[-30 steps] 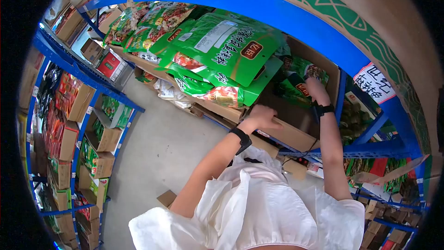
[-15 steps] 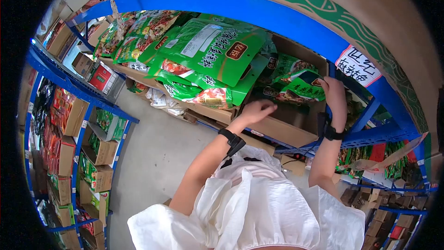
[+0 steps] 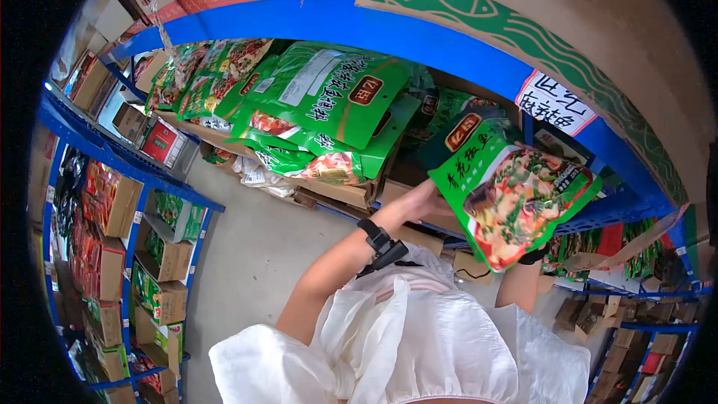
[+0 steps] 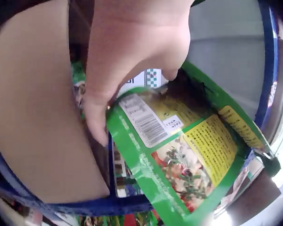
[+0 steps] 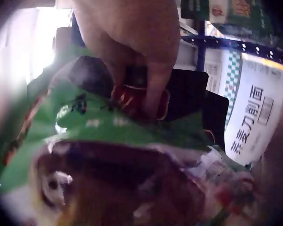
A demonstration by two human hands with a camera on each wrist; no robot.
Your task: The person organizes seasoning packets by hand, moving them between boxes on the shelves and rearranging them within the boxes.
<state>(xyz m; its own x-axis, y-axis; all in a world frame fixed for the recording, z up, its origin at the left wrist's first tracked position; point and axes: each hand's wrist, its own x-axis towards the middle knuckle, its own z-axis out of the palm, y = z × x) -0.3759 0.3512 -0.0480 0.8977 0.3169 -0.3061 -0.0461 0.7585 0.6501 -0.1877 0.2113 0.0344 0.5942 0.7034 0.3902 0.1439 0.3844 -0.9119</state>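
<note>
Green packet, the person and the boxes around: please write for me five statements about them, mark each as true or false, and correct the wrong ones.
1. The head view shows a food picture on the green packet. True.
2. The packet lies on the floor. False: it is raised, next to the left hand.
3. The left wrist view shows a barcode on the packet. True.
4. The person's sleeves are black. False: the sleeves are white.
5. A fish drawing is on a box above. True.
</note>
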